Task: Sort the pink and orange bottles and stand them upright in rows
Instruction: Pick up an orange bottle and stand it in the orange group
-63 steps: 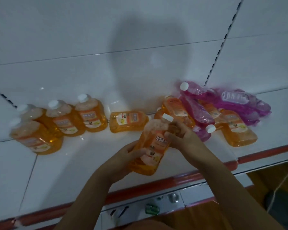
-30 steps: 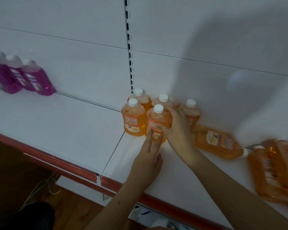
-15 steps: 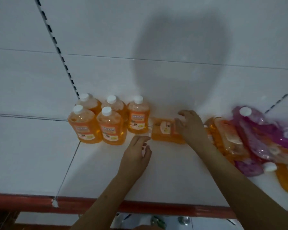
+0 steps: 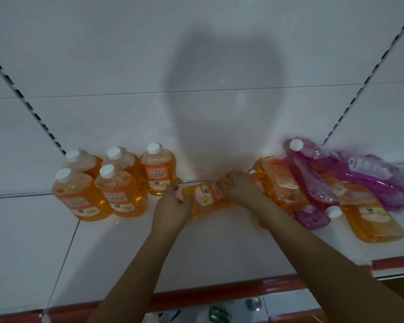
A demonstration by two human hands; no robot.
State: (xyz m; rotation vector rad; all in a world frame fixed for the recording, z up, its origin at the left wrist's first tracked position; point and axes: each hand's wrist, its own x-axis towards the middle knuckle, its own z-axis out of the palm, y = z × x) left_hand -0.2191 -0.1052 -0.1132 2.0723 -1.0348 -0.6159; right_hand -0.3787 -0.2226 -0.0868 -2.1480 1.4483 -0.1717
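Orange clear-plastic bottle lying on its side (image 4: 207, 198) sits mid-shelf on the white metal shelf (image 4: 219, 248), gripped at both ends: the left hand (image 4: 172, 209) curls its fingers around the base end, the right hand (image 4: 241, 190) wraps the neck end. Left of it, five upright orange bottles with white caps (image 4: 117, 183) stand in two rows. To the right, a heap of toppled pink and orange bottles (image 4: 336, 183) lies jumbled against the back panel.
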